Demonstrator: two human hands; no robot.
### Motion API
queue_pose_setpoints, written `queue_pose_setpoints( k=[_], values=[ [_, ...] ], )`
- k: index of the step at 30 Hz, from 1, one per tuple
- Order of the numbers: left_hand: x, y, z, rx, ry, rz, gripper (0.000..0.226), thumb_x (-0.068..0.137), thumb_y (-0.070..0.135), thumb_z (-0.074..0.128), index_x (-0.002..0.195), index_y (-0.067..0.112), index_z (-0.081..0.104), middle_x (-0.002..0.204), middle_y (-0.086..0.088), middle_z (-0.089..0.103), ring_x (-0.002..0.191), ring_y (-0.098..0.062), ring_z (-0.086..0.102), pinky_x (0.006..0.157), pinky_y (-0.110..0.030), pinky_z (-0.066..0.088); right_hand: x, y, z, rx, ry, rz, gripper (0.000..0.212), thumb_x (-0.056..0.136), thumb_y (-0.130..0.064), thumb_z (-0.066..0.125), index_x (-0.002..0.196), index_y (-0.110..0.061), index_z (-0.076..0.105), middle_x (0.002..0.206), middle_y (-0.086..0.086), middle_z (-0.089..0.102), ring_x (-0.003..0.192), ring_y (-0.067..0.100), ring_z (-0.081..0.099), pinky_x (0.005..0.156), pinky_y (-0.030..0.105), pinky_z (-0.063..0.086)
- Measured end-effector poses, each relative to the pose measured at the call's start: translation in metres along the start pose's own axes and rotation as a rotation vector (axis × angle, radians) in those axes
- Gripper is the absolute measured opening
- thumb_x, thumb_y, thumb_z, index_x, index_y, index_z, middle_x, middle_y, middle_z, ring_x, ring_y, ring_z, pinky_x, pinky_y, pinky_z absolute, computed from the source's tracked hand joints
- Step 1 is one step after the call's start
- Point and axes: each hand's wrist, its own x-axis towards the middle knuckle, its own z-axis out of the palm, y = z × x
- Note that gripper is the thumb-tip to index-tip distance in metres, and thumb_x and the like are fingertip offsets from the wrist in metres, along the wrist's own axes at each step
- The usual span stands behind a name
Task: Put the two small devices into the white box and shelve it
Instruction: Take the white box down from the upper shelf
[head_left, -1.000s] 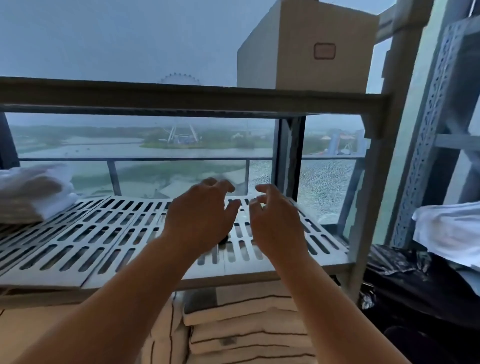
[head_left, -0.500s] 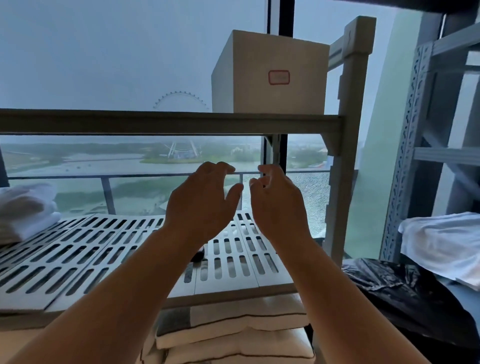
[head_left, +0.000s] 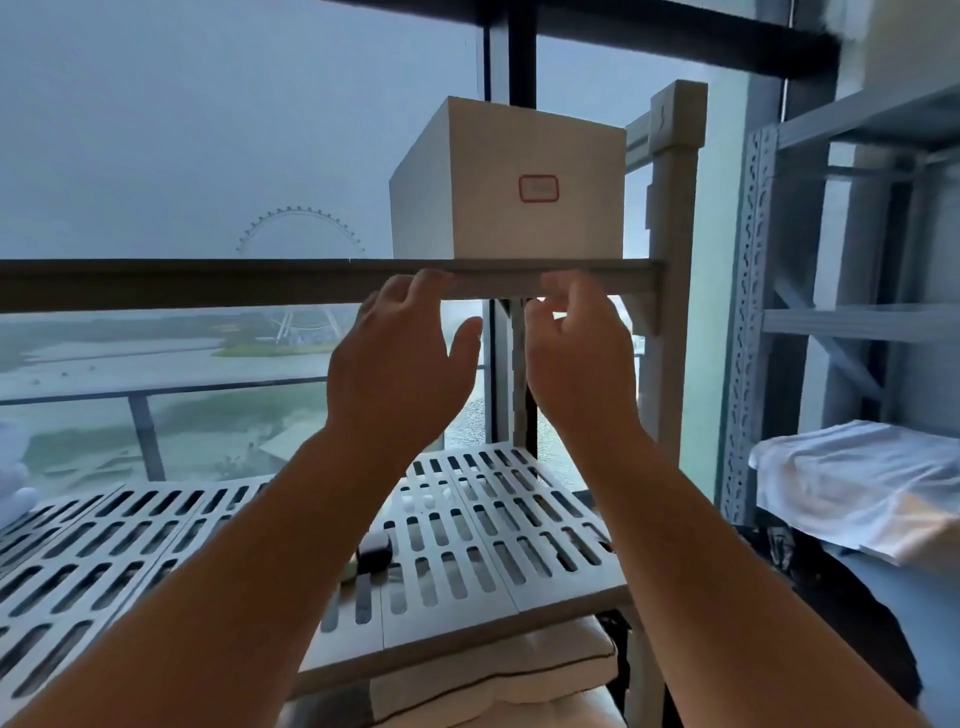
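Reaching w/ left hand (head_left: 395, 364) & right hand (head_left: 576, 358), grips released, below white box (head_left: 519, 192).

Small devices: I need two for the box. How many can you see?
1 for sure: a dark small device on the slotted shelf, beside the left forearm. That arm may hide another.

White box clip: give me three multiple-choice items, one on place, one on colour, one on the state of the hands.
1. Where is the white box?
A. upper shelf
B. slatted shelf
C. floor

2. What colour outlines the box's label?
A. blue
B. red
C. green

3. What are the hands doing?
A. gripping the box
B. holding a device
C. open, empty, below the box

Key: 1 A, it stands on the upper shelf; 2 B, the outline is red; 3 C, left hand and right hand have spread fingers and hold nothing.
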Motion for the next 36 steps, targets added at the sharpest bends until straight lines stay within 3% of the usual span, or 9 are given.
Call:
queue_pose_setpoints(
  k=[6, 9, 14, 17, 22, 25, 29, 32, 36],
  values=[
    [0.024, 0.003, 0.013, -0.013, 0.034, 0.014, 0.048, 0.095, 0.046, 0.058, 0.136, 0.023, 0.053, 0.134, -0.004, 0.062, 0.122, -0.028, 0.056, 0.090, -0.039, 0.049, 0.025, -0.004, -0.002, 0.012, 0.042, -0.062, 0.030, 0.101, -0.029, 0.051, 0.127, -0.017, 0.060, 0.123, -0.001, 0.067, 0.112, 0.014, 0.061, 0.091, 0.022, 0.043],
    [0.037, 0.011, 0.022, -0.028, 0.057, 0.025, 0.052, 0.095, 0.045, 0.058, 0.141, 0.023, 0.049, 0.139, -0.005, 0.059, 0.124, -0.028, 0.056, 0.097, -0.042, 0.048, 0.046, 0.000, -0.002, 0.036, 0.045, -0.076, 0.029, 0.102, -0.030, 0.052, 0.128, -0.018, 0.059, 0.122, 0.000, 0.067, 0.110, 0.014, 0.062, 0.098, 0.029, 0.050],
    [0.063, 0.027, 0.036, 0.029, 0.140, 0.008, 0.055, 0.095, 0.045, 0.057, 0.144, 0.023, 0.045, 0.144, -0.006, 0.056, 0.127, -0.030, 0.056, 0.103, -0.046, 0.045, 0.081, 0.015, -0.006, 0.090, 0.080, -0.112, 0.030, 0.100, -0.031, 0.053, 0.127, -0.020, 0.059, 0.127, -0.001, 0.065, 0.116, 0.014, 0.059, 0.104, 0.035, 0.048],
    [0.079, 0.031, 0.042, 0.081, 0.155, -0.033, 0.062, 0.095, 0.049, 0.057, 0.147, 0.022, 0.039, 0.147, -0.009, 0.053, 0.130, -0.031, 0.054, 0.105, -0.046, 0.043, 0.101, 0.025, -0.011, 0.112, 0.092, -0.135, 0.031, 0.099, -0.034, 0.053, 0.128, -0.024, 0.058, 0.133, -0.002, 0.061, 0.123, 0.014, 0.055, 0.105, 0.030, 0.045],
    [0.095, 0.037, 0.050, 0.118, 0.190, -0.083, 0.071, 0.094, 0.052, 0.056, 0.152, 0.019, 0.029, 0.146, -0.010, 0.052, 0.127, -0.033, 0.056, 0.100, -0.048, 0.046, 0.127, 0.033, -0.016, 0.148, 0.050, -0.149, 0.034, 0.099, -0.036, 0.055, 0.132, -0.028, 0.054, 0.138, -0.004, 0.056, 0.124, 0.010, 0.052, 0.090, 0.013, 0.034],
    [0.105, 0.043, 0.050, 0.145, 0.185, -0.118, 0.076, 0.094, 0.053, 0.056, 0.153, 0.016, 0.026, 0.144, -0.012, 0.054, 0.123, -0.036, 0.058, 0.096, -0.049, 0.048, 0.138, 0.032, -0.017, 0.155, 0.028, -0.144, 0.041, 0.099, -0.037, 0.057, 0.138, -0.026, 0.049, 0.140, -0.001, 0.055, 0.119, 0.012, 0.057, 0.095, 0.021, 0.047],
    [0.121, 0.044, 0.050, 0.191, 0.152, -0.189, 0.084, 0.093, 0.057, 0.055, 0.155, 0.011, 0.020, 0.142, -0.014, 0.053, 0.121, -0.038, 0.060, 0.092, -0.049, 0.052, 0.156, 0.031, -0.012, 0.116, -0.044, -0.079, 0.056, 0.098, -0.039, 0.057, 0.148, -0.021, 0.039, 0.144, 0.006, 0.052, 0.123, 0.021, 0.056, 0.099, 0.032, 0.050],
    [0.130, 0.043, 0.056, 0.220, 0.098, -0.243, 0.095, 0.092, 0.061, 0.055, 0.159, 0.009, 0.011, 0.145, -0.014, 0.051, 0.124, -0.038, 0.059, 0.094, -0.049, 0.052, 0.166, 0.034, -0.002, 0.057, -0.095, -0.048, 0.073, 0.095, -0.054, 0.057, 0.153, -0.019, 0.031, 0.150, 0.007, 0.048, 0.131, 0.028, 0.052, 0.106, 0.045, 0.049],
    [0.137, 0.038, 0.067, 0.240, 0.052, -0.300, 0.108, 0.088, 0.068, 0.056, 0.160, 0.008, 0.002, 0.152, -0.015, 0.046, 0.128, -0.039, 0.056, 0.096, -0.049, 0.051, 0.182, 0.039, 0.008, -0.024, -0.125, -0.030, 0.096, 0.083, -0.075, 0.056, 0.154, -0.019, 0.024, 0.150, 0.009, 0.043, 0.135, 0.032, 0.047, 0.107, 0.046, 0.046]
  ],
)
